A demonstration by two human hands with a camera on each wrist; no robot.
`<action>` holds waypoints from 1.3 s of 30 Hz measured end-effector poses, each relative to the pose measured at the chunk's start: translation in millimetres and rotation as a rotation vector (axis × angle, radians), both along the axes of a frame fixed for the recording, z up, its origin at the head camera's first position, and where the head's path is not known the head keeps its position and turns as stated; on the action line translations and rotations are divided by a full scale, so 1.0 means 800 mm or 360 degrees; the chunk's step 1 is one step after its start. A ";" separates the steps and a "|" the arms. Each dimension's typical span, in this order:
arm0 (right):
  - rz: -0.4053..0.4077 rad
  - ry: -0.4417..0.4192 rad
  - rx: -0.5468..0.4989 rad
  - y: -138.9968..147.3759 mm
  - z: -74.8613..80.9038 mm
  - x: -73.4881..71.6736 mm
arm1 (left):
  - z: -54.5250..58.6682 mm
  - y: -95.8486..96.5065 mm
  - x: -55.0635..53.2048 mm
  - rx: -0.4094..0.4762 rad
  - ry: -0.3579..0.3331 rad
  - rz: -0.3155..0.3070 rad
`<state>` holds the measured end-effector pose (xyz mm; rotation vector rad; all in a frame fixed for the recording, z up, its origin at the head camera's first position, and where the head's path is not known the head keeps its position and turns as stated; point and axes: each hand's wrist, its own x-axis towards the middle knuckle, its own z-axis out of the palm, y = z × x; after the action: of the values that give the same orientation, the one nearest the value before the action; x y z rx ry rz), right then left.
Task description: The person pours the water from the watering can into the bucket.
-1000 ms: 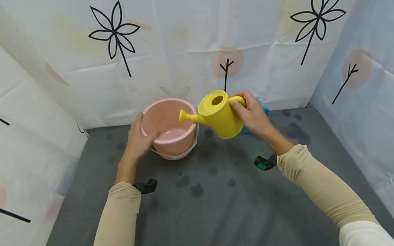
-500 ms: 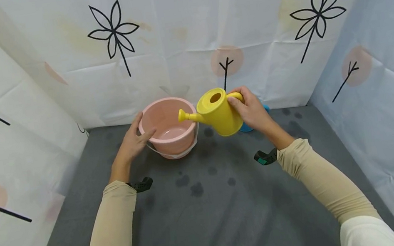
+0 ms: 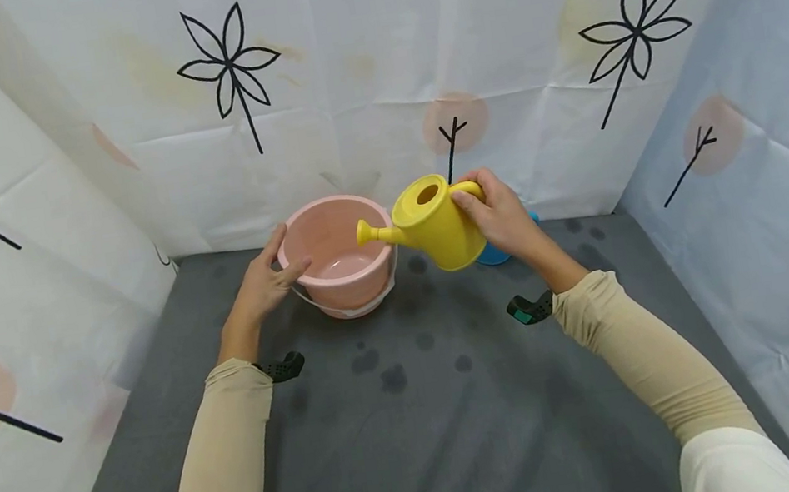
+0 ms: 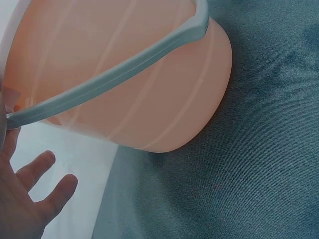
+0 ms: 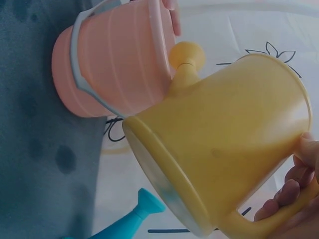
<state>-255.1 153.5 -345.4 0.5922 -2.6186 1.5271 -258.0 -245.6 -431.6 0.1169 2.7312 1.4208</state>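
My left hand [image 3: 260,286] is at the left rim of a pink bucket [image 3: 348,290], thumb over the near edge; in the left wrist view its other fingers [image 4: 57,196] spread away from the wall. The bucket stands upright with its pale handle [image 4: 114,77] hanging down in front. My right hand [image 3: 504,214] grips the handle of a yellow watering can [image 3: 441,231]. The can is held in the air, tipped slightly left, with its spout rose [image 5: 187,55] at the bucket's right rim. No water shows at the rose.
A blue watering can [image 3: 493,256] stands behind the right hand, mostly hidden; its spout [image 5: 124,224] shows in the right wrist view. Dark wet spots [image 3: 394,378] mark the grey cloth tabletop [image 3: 425,460]. White printed curtains [image 3: 337,52] enclose the back and sides.
The yellow watering can has risen slightly and tipped a little more to the left. My left hand has shifted slightly left, its thumb drawn back toward the bucket's rim.
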 end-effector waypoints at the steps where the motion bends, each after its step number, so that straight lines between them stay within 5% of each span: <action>1: 0.0007 0.0003 0.0004 0.000 0.000 -0.001 | -0.001 0.000 0.000 0.0006 -0.0008 0.0005; 39: 0.0008 0.0098 0.0213 -0.011 0.021 -0.017 | -0.003 0.000 -0.002 0.0042 -0.0024 0.0050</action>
<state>-268.7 144.5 -328.5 0.6447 -2.6893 1.3202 -259.7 -245.6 -434.3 0.0650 2.7150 1.4598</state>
